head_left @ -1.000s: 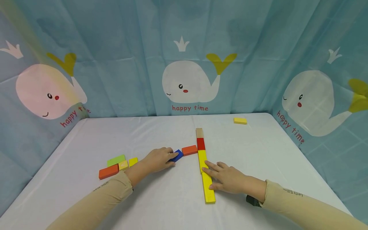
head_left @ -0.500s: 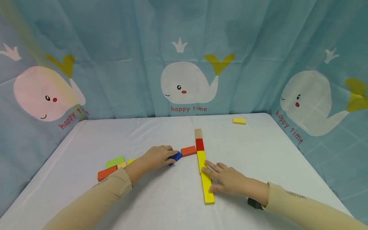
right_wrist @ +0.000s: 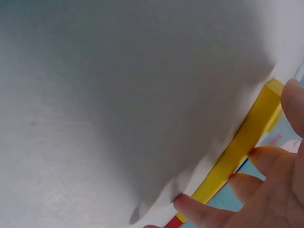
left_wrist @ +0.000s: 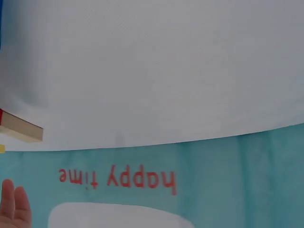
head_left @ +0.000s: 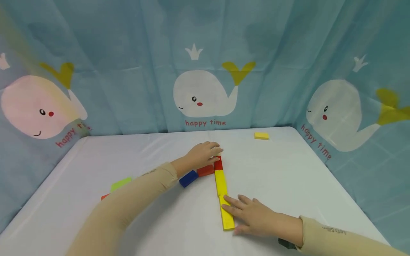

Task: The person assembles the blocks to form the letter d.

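Note:
My left hand [head_left: 203, 155] reaches over the far end of a row of blocks, its fingers relaxed above the red block [head_left: 218, 163]. Those fingers largely hide the plain wood block [left_wrist: 21, 129] in the head view, though the left wrist view shows its end. Two long yellow blocks continue the row towards me, the farther yellow block [head_left: 220, 182] and the nearer yellow block [head_left: 227, 221]. Spread fingers of my right hand [head_left: 256, 215] lie along the nearer one. An orange block [head_left: 205, 171] and a blue block [head_left: 188, 179] branch off leftward from the red block.
On the left, a green block [head_left: 121, 184] and part of an orange-red block [head_left: 105, 196] show past my left sleeve [head_left: 134, 199]. A single yellow block [head_left: 261, 136] lies near the table's back edge. Behind it hangs a blue curtain [head_left: 272, 103] printed with whales.
My left hand has let go of the blue block and moved right and away from me to the row's far end. My right hand has slid nearer to me along the yellow blocks.

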A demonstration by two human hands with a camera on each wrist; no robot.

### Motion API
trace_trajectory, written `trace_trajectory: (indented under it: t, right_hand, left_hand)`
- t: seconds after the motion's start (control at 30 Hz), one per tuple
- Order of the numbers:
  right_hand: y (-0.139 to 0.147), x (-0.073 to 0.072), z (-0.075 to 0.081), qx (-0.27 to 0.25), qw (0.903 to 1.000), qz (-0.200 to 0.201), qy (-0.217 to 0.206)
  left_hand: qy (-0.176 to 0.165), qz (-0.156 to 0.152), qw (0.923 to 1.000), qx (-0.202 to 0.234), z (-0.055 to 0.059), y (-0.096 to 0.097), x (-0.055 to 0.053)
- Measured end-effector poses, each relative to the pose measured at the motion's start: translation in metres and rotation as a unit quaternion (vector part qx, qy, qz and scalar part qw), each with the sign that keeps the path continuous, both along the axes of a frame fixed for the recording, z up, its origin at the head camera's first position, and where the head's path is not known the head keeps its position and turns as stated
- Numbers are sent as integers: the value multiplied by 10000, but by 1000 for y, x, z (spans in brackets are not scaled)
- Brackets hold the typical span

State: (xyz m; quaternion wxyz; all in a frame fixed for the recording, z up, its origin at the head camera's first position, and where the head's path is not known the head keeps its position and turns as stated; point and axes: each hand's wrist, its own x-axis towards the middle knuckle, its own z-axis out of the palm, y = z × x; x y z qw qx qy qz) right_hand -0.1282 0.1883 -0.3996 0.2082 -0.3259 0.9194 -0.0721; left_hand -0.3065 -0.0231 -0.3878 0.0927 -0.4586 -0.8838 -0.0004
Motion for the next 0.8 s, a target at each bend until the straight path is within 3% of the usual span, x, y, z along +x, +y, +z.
trace_trajectory:
  t: [0.1,0.3,0.43,0.6,0.7,0.8]
  right_hand:
    - [3,1,-2,-82,10000,-19,9]
    - [15,12,-3,-75,9995,-266,-125]
    - [18,15,-6,-144,9991,-269,-284]
    - [23,14,-8,-89,9999,-130,-46]
    - [28,13,-9,-51,9996,30,286]
    - [31,12,-11,-61,9994,81,331]
  left_hand:
    - [-3,-17,9997,-252,-3,31,-15]
    - [-395,-125,9934,-1065,-17,98,-42]
    - [-442,-219,9918,-1182,-27,132,-54]
    - [-514,113,9918,-1165,-31,162,-60]
    - [-721,427,9913,-1017,-28,174,-62]
    - [-878,719,9889,-955,-25,183,-65]
